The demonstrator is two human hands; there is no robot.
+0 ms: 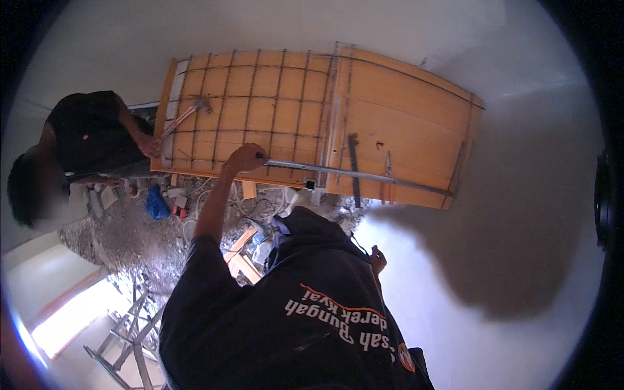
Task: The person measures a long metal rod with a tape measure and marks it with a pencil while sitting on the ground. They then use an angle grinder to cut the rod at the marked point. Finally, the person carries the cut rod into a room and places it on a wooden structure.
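Note:
My left hand (pixel 244 159) is closed around the left end of a long grey metal bar (pixel 364 173), which lies across the near side of an orange panel (pixel 409 110). A grid of thin steel rods (pixel 265 101) covers the panel's left half. On the grid rests a claw hammer (pixel 186 117). Right of the grid are a short dark bar (pixel 354 162) and a pincer-like tool with orange handles (pixel 388 185), both crossing the grey bar. My right hand (pixel 378 260) hangs low beside my body with its fingers curled; anything inside them is hidden.
At the left, a co-worker in dark clothes (pixel 88 133) has a hand (pixel 151 147) at the panel's left edge. Rubble (pixel 123 231), a blue bag (pixel 156 204) and orange offcuts (pixel 242 263) lie below. A stepladder (pixel 133 338) stands lower left. A pale wall (pixel 533 143) rises at right.

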